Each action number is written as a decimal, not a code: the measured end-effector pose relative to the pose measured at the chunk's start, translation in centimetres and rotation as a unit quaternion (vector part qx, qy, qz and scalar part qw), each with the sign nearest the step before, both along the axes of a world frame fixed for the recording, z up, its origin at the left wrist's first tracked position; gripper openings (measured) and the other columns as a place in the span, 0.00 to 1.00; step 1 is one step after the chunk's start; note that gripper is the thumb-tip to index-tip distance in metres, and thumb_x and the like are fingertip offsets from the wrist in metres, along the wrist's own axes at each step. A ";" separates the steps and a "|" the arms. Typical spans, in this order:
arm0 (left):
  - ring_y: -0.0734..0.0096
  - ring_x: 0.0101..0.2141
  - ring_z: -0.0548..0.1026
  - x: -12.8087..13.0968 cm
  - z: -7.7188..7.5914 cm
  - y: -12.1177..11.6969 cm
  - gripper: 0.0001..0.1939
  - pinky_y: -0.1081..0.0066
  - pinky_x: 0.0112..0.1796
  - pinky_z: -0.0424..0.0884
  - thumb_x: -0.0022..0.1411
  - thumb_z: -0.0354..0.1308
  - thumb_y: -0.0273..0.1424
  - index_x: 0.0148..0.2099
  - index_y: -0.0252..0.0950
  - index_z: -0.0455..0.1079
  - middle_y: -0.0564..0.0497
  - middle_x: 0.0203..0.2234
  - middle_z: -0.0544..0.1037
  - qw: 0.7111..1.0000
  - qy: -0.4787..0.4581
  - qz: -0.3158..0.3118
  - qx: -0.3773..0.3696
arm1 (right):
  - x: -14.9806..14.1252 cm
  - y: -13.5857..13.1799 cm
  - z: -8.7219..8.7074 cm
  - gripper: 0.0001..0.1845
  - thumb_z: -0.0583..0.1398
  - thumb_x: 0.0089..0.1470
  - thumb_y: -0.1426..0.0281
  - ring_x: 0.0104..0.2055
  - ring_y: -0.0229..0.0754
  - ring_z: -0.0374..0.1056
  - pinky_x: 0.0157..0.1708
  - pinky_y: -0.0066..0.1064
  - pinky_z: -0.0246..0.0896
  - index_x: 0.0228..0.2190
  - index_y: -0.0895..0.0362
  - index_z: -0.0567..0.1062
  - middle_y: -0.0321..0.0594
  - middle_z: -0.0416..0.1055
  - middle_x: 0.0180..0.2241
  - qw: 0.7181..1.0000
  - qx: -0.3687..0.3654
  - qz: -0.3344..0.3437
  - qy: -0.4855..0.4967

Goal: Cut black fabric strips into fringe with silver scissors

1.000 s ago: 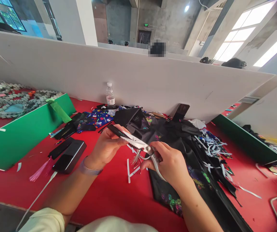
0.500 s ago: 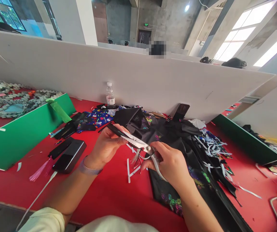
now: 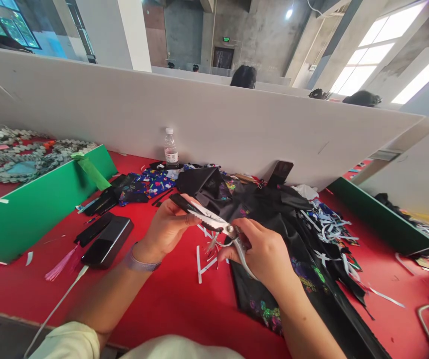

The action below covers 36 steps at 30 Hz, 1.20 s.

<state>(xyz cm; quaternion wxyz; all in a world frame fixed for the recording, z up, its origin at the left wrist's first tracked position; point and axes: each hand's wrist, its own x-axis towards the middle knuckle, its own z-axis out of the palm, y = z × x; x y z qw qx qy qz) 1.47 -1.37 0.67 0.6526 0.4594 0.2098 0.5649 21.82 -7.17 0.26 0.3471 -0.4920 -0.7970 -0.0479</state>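
Observation:
My right hand point(image 3: 265, 254) is closed round the handles of silver pinking scissors point(image 3: 218, 224), whose blades point up and left. My left hand point(image 3: 165, 229) pinches a narrow black strip point(image 3: 184, 203) that lies between the blades. Both hands hover above the red table point(image 3: 169, 299). Just right of them lies a heap of black fabric point(image 3: 274, 209) with bright printed patterns. White paper offcuts point(image 3: 203, 259) lie on the table under the scissors.
A phone and black cases point(image 3: 106, 239) with a pink tassel lie at left, beside a green divider point(image 3: 42, 199). A water bottle point(image 3: 170, 148) stands by the white partition point(image 3: 237, 129). Cut scraps point(image 3: 330, 224) pile up at right. Other people's heads show beyond the partition.
The scissor blades have closed a little on the black strip, and my left hand has shifted slightly. Otherwise the scene holds still.

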 end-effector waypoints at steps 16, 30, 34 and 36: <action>0.75 0.26 0.72 0.0 -0.1 -0.1 0.07 0.75 0.29 0.68 0.44 0.73 0.28 0.27 0.38 0.78 0.56 0.20 0.74 1.000 -0.006 -0.017 0.017 | 0.0 0.0 -0.1 0.26 0.62 0.52 0.48 0.19 0.32 0.60 0.21 0.23 0.52 0.33 0.60 0.74 0.35 0.69 0.22 0.999 -0.021 0.023 0.026; 0.74 0.27 0.71 -0.2 0.1 -0.1 0.08 0.74 0.31 0.68 0.44 0.73 0.28 0.27 0.37 0.76 0.55 0.21 0.74 0.999 -0.003 -0.032 0.000 | -0.1 0.0 0.1 0.25 0.61 0.54 0.48 0.19 0.32 0.61 0.21 0.23 0.51 0.31 0.60 0.75 0.35 0.70 0.22 1.000 0.006 0.013 0.023; 0.69 0.31 0.73 -0.7 0.2 0.0 0.11 0.69 0.35 0.70 0.45 0.73 0.30 0.32 0.37 0.77 0.51 0.27 0.77 0.998 0.013 -0.061 0.011 | 0.0 0.1 0.0 0.24 0.62 0.52 0.48 0.19 0.32 0.61 0.21 0.23 0.52 0.32 0.59 0.75 0.36 0.71 0.22 0.999 -0.008 0.005 0.036; 0.69 0.31 0.73 -0.9 0.3 0.1 0.11 0.69 0.36 0.70 0.45 0.73 0.31 0.33 0.37 0.77 0.51 0.28 0.77 0.999 -0.004 -0.044 0.013 | 0.0 0.1 -0.1 0.24 0.62 0.52 0.48 0.19 0.33 0.61 0.21 0.24 0.52 0.32 0.58 0.75 0.36 0.71 0.22 0.999 -0.020 0.001 0.038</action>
